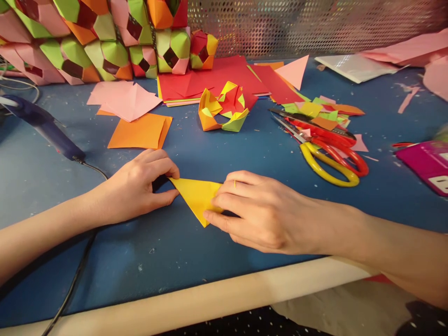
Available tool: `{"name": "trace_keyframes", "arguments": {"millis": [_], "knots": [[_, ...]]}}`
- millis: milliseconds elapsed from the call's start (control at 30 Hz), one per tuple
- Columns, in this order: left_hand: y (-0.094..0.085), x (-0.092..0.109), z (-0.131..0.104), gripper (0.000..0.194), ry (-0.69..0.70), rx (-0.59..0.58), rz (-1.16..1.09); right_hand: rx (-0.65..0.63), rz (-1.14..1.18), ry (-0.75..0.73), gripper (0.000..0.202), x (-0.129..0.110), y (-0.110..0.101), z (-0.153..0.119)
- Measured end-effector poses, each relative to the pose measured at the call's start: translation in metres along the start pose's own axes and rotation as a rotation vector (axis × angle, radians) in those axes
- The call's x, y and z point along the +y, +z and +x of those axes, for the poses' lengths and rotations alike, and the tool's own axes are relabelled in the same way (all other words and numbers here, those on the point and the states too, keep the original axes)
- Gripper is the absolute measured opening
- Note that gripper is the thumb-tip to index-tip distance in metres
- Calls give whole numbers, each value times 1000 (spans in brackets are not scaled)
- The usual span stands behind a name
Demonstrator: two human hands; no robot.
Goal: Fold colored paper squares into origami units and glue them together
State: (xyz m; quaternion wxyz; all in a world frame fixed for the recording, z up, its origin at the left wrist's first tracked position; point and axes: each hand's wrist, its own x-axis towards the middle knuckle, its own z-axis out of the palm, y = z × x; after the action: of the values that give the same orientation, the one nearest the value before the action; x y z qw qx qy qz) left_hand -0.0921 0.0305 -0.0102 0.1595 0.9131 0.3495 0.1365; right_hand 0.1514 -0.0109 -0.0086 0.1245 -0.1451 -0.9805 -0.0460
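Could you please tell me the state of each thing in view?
Pointed yellow paper piece: held by left hand and right hand
Red- and yellow-handled metal scissors: laid down
Dark-blue corded stick-shaped tool: lying down, power unclear
Small multicoloured folded-paper ring: open-centred
Multicoloured hollow paper units: assembled, stacked
Orange square paper sheets: overlapping
Rectangular red paper sheets: stacked

The work surface is a blue tabletop, scuffed and speckled with pale marks. A rounded, cream-coloured edge strip borders its near side. A perforated metal panel stands upright along the rear. Lighting is warm, with a diffuse sheen at left.
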Motion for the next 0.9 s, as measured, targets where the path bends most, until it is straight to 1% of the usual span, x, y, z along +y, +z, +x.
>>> {"name": "trace_keyframes", "arguments": {"millis": [67,267,467,533,600,667,700,800,867,900], "knots": [[-1,-1,0,9,0,2,-20,-17,1,12,23,-1,-1,0],[-2,-2,0,13,-64,1,-55,-54,6,33,26,-4,-3,2],[-4,-3,0,17,-111,21,0,-46,5,40,25,-6,-2,0],[-6,2,-2,18,-117,62,43,-33,-8,40,25,-6,-1,0],[-6,12,-5,18,-98,145,93,-28,-17,42,25,-7,-1,0],[-2,24,-10,16,-7,232,127,-42,-18,49,26,-7,-2,1],[1,30,-13,15,71,226,136,-53,-18,53,26,-7,-2,1],[12,43,-21,17,357,145,219,-67,-29,54,25,-8,-2,2],[18,43,-24,21,437,121,294,-74,-38,49,24,-9,-2,2],[20,42,-24,22,434,115,324,-81,-38,49,24,-10,-2,2]]}}
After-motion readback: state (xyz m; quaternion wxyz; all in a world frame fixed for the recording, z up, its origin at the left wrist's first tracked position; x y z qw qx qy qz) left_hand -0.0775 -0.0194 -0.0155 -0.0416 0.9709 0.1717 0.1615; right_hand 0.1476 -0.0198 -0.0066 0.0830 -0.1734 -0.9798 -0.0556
